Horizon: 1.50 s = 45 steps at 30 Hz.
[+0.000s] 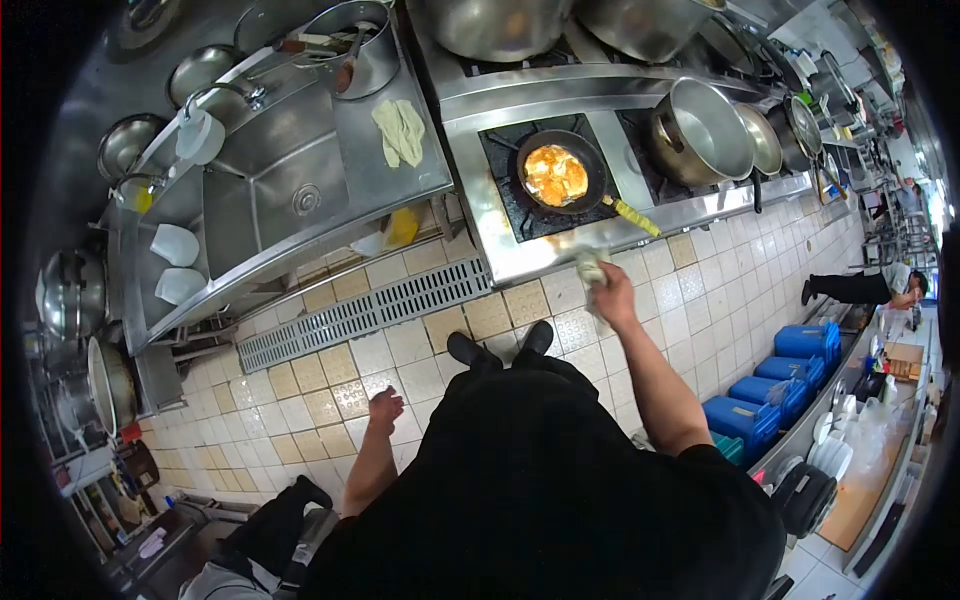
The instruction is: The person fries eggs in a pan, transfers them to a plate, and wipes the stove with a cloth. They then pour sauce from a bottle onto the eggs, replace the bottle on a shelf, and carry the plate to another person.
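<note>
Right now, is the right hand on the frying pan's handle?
No, the right hand holds a pale cloth, with a visible gap to the yellow-wrapped pan handle.

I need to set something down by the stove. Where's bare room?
The counter is bare in front of the crumpled cloth, between the sink basin and the stove. The stove's left edge is bare but narrow. It's crowded around the utensil pot behind the cloth, and right of the frying pan, where pots stand close together.
</note>
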Available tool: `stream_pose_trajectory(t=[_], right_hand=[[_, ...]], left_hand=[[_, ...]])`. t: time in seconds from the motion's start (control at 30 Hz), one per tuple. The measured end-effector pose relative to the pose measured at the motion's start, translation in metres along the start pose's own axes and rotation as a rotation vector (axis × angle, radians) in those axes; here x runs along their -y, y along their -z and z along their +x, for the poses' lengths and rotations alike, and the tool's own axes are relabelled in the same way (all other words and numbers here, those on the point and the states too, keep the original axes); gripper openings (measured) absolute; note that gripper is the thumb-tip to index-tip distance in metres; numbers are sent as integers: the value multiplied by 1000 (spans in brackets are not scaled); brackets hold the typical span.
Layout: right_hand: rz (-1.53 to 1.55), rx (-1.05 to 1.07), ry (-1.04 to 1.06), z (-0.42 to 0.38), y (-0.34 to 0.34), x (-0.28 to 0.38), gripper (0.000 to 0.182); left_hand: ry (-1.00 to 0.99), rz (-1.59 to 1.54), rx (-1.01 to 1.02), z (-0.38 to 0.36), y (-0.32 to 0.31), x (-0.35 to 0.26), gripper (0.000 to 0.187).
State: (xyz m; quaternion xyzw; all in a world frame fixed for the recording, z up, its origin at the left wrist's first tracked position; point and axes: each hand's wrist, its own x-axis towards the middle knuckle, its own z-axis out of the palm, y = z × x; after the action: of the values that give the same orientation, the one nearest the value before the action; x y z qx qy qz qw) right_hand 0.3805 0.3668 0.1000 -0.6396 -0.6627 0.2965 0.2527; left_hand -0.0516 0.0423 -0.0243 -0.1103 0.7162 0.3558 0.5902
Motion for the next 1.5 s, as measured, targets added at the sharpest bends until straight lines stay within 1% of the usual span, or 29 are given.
stream_pose_trajectory(t=[0.03, 0.07, 0.1, 0.13, 0.17, 0.2, 0.23, 0.27, 0.3, 0.37, 0.43, 0.5, 0.57, 0.63, 0.7, 0.73, 0.77, 0.83, 0.9, 0.97, 1.03, 1.1, 1.17, 1.2, 1.3, 1.33, 1.37, 1.43, 1.5], right_hand=[[85, 40, 77, -1, -8, 21, 39], [104, 21, 305, 2, -12, 51, 37], [217, 65, 268, 2, -16, 80, 37], [327, 78, 318, 7, -28, 96, 38], [354, 137, 257, 8, -30, 119, 39], [468, 179, 285, 13, -35, 135, 39], [420, 142, 394, 21, -45, 142, 40], [369, 105, 503, 28, -54, 145, 41], [377, 95, 504, 33, -61, 145, 41], [231, 119, 623, 41, -75, 139, 43], [185, 183, 616, 44, -98, 103, 42], [-128, 356, 551, 42, -110, 75, 43], [-169, 341, 606, 29, -89, 86, 43], [-85, 170, 602, 11, -73, 90, 43], [-45, 162, 566, -6, -63, 76, 43], [5, 165, 487, -15, -57, 66, 40], [56, 166, 405, -24, -51, 54, 38], [63, 152, 312, -39, -51, 3, 29], [170, 95, -39, -46, -44, -35, 23], [174, 43, -270, -42, -42, -78, 21], [150, -26, -378, -30, -44, -109, 22], [172, -24, -372, -9, -61, -136, 21], [759, 2, -740, 18, -72, -135, 33], [904, 68, -864, 30, -69, -127, 32], [1098, 79, -921, 50, -81, -114, 31], [1131, 106, -880, 53, -86, -113, 24], [1149, 122, -884, 55, -91, -112, 24], [1199, 124, -794, 54, -102, -115, 18], [1264, 105, -803, 52, -112, -121, 13]], left_hand=[[-11, 21, 57, 0, -1, 6, 27], [15, 87, 35, -6, -8, 2, 27], [41, 155, 16, -10, -14, -2, 27], [41, 173, 8, -9, -17, -4, 27], [30, 186, 7, -10, -20, -8, 27], [-6, 170, -9, -11, -22, -11, 27], [-42, 152, -26, -15, -26, -16, 27], [-65, 164, -54, -19, -30, -22, 28], [-75, 171, -57, -25, -36, -29, 28], [-82, 126, -99, -34, -44, -40, 29], [-113, 104, -87, -33, -45, -34, 30], [-120, 91, -128, -38, -48, -26, 29], [-86, 17, -66, -40, -45, -12, 27], [-57, 113, -108, -54, -49, 1, 25], [20, 25, -26, -27, -33, 42, 25], [-125, 384, -86, -63, -49, 33, 25], [-165, 507, -79, -64, -50, 40, 25], [-112, 471, -40, -54, -48, 51, 25], [-10, 331, -24, -42, -49, 51, 25], [56, 215, -41, -37, -54, 39, 25], [31, 187, -68, -41, -63, 18, 25], [-62, 222, -87, -63, -77, -12, 25], [-94, 312, -97, -78, -81, -41, 25], [-149, 311, -132, -77, -80, -47, 25], [-273, 369, -196, -105, -84, -69, 26], [-289, 363, -211, -109, -82, -72, 27], [-295, 369, -233, -117, -82, -72, 27], [-348, 386, -263, -131, -82, -64, 29], [-328, 402, -279, -148, -84, -48, 36]])
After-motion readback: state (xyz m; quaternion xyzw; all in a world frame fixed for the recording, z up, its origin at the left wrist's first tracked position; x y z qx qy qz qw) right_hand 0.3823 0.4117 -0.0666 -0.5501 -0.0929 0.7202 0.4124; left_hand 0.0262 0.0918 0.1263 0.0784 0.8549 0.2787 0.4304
